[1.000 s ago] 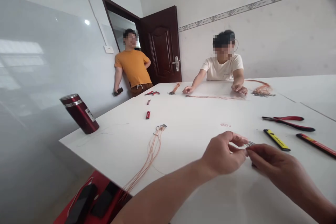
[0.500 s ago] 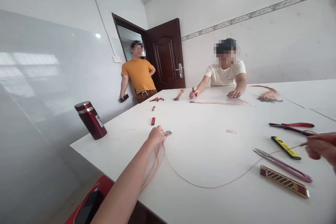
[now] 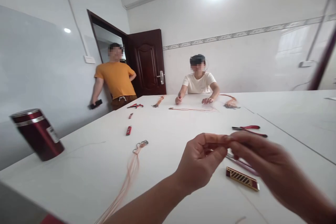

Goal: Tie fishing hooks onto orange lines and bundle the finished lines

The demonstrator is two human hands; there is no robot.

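Note:
My left hand [image 3: 201,161] and my right hand [image 3: 258,157] meet above the white table [image 3: 170,136], fingertips pinched together on something thin, probably a strand of wire too fine to make out. Below them lie pink tweezers [image 3: 243,163] and a dark red and gold bar [image 3: 243,179]. A bundle of copper-coloured wires with small end hooks [image 3: 130,173] lies to the left and runs off the near table edge.
Red pliers [image 3: 249,129] lie beyond my hands. A dark red flask [image 3: 36,133] stands at the left. A seated person in white handles wires [image 3: 194,109] at the far end; more wire bundles [image 3: 231,103] and small red tools [image 3: 128,130] lie there. A person in orange stands by the door.
My left hand has come back from the wire bundle and my right hand from the right; both now pinch together in front of me. The view has tilted up and left.

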